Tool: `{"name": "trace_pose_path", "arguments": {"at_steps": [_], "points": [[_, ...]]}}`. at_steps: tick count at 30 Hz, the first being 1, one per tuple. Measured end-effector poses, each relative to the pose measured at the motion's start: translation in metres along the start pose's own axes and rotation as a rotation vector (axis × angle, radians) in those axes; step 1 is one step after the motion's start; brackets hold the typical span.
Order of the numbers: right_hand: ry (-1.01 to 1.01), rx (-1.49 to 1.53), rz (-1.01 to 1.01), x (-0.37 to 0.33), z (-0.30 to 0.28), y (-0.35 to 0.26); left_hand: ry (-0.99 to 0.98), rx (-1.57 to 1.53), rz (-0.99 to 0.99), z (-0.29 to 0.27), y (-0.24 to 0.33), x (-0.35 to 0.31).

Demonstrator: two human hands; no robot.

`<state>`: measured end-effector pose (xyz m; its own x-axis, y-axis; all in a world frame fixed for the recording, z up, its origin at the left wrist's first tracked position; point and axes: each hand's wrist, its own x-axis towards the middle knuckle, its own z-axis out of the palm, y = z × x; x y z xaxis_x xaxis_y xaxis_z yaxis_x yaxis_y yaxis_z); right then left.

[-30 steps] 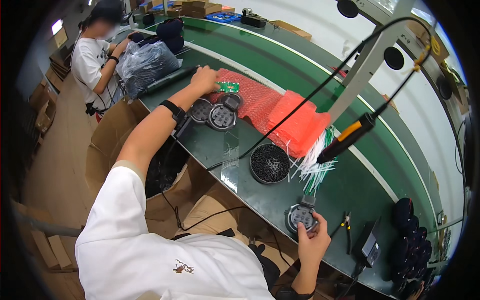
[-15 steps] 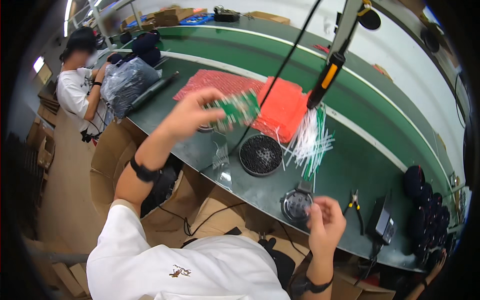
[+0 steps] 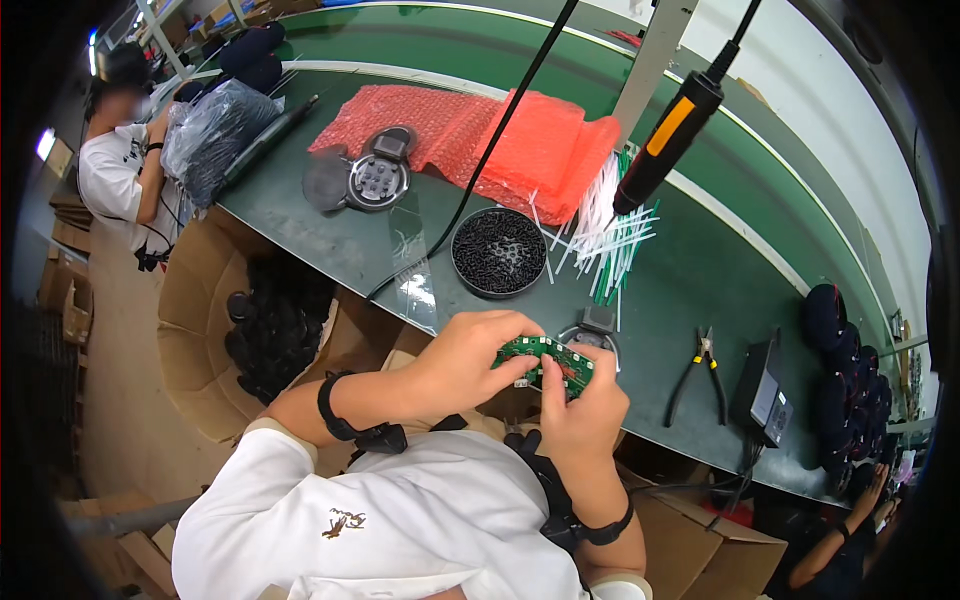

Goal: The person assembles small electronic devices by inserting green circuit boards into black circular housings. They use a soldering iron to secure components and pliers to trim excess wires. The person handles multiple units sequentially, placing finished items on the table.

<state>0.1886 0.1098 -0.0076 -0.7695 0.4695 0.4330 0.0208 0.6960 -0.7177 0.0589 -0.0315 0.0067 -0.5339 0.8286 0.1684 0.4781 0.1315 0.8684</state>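
Close to my body, just above the table's front edge, both hands pinch a green circuit board [image 3: 548, 345] with small white connectors. My left hand [image 3: 488, 347] grips its left end between thumb and fingers. At the other end, my right hand [image 3: 588, 402] has its thumb and fingers pressed on the board. Behind the board lies a round black housing [image 3: 598, 322], partly hidden by the board and my right hand. A round black dish [image 3: 458, 262] filled with small black screws stands farther back. Another round black housing [image 3: 378, 182] lies back left beside a dark disc [image 3: 326, 182].
A black and orange electric screwdriver [image 3: 668, 140] hangs over white and green strips [image 3: 610, 235]. Red bubble wrap [image 3: 400, 120] lies at the back. Pliers [image 3: 704, 375] and a black box [image 3: 764, 395] are to the right. A co-worker [image 3: 118, 170] handles a plastic bag [image 3: 215, 135] at left.
My left hand has brought the circuit board from the back left down toward my body. My right hand has moved from beside the near housing onto the board.
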Motion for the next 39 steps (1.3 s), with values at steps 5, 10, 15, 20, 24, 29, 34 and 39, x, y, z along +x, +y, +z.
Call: {"name": "trace_pose_path", "arguments": {"at_steps": [5,10,15,20,24,29,34,39], "points": [[-0.061,0.820,0.551,0.010,-0.042,0.016,-0.186,-0.567,-0.157,-0.037,-0.034,0.000],[-0.039,0.903,0.571,0.004,-0.062,0.045,0.364,0.078,-0.210,-0.091,-0.057,-0.003],[-0.023,0.831,0.542,0.006,-0.063,0.035,0.674,0.876,0.062,-0.125,-0.106,0.008],[-0.064,0.811,0.557,0.000,-0.056,0.031,0.511,0.266,-0.083,-0.064,-0.018,0.005],[-0.133,0.850,0.529,-0.003,-0.050,0.018,-0.117,-0.284,-0.162,-0.003,0.020,0.007],[-0.180,0.716,0.481,-0.008,-0.058,0.038,-0.213,-0.548,-0.187,0.037,0.000,0.022],[-0.170,0.786,0.493,-0.003,-0.066,0.046,-0.257,-0.520,-0.218,0.041,-0.004,0.027],[0.022,0.335,0.247,-0.010,-0.051,0.037,-0.055,-0.369,-0.001,0.047,0.010,0.015]]}}
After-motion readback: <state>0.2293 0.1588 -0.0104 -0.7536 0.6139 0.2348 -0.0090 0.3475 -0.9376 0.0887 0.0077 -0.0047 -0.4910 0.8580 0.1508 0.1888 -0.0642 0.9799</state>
